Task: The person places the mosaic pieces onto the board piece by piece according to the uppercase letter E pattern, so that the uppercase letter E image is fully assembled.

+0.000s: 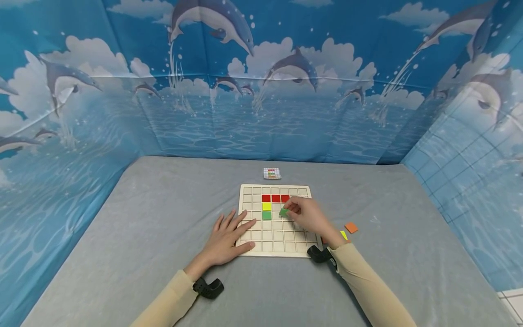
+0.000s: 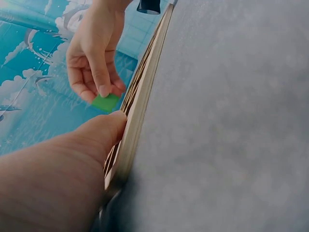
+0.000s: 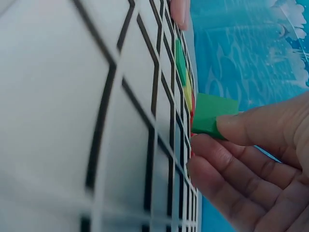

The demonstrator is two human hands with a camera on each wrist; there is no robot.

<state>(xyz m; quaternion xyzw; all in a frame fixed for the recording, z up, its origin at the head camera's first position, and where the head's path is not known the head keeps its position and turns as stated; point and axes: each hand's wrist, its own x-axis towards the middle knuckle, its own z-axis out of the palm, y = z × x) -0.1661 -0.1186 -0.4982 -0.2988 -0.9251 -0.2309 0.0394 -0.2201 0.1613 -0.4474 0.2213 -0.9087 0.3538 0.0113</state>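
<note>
A pale wooden grid board [image 1: 278,236] lies on the grey cloth. Three red tiles [image 1: 275,198] form a row near its far side. Below the leftmost red one sit a yellow tile [image 1: 266,206] and then a green tile [image 1: 266,215]. My right hand [image 1: 308,215] pinches another green tile [image 1: 283,212] between thumb and fingers, just over the board; the right wrist view shows this held tile [image 3: 210,113] tilted and apart from the grid. With fingers spread, my left hand [image 1: 224,238] rests on the board's left edge. Its thumb [image 2: 99,137] touches the rim in the left wrist view.
Behind the board lies a small card [image 1: 271,173] printed with a coloured grid pattern. Right of the board are an orange tile [image 1: 351,227] and a yellow tile [image 1: 344,235], with more orange partly hidden by my right wrist. A dolphin-print curtain [image 1: 261,122] surrounds the table.
</note>
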